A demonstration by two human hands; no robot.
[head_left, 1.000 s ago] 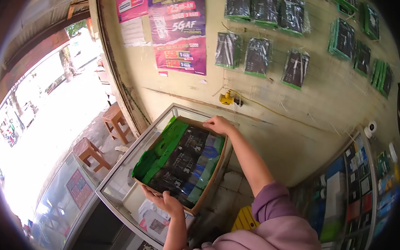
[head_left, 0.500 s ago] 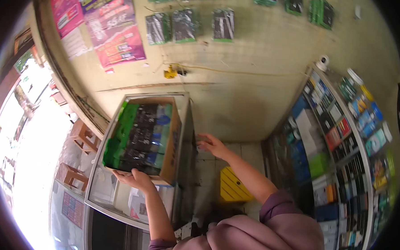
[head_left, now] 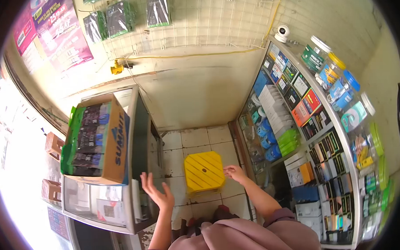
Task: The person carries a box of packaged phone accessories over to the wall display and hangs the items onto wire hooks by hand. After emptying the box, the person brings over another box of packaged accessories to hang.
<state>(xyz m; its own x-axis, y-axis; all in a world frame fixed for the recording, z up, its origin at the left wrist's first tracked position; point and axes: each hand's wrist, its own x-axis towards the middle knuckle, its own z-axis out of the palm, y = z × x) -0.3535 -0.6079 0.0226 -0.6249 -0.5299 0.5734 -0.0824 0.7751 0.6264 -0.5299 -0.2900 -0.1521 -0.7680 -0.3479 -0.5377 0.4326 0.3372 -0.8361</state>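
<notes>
My left hand [head_left: 158,192] is raised beside the right side of the glass display case [head_left: 135,207], its fingers spread and holding nothing. A cardboard box [head_left: 112,149] marked SUMMIT rests on top of that case, filled with black and green packets [head_left: 85,138]. My right hand [head_left: 235,173] is at the right edge of a yellow stool [head_left: 205,173] on the tiled floor. Its fingers are drawn together at the stool's edge; whether they grip it is too small to tell.
A tall glass shelf [head_left: 340,163] of small boxes stands along the right, with plastic jars [head_left: 315,54] and a white camera [head_left: 282,33] on top. Dark packets [head_left: 120,17] hang on the wall. Two brown stools [head_left: 53,145] stand outside at the left.
The view has turned right. My left hand has let go of the box and moved away from it. My right hand has left the box's edge and reached the yellow stool.
</notes>
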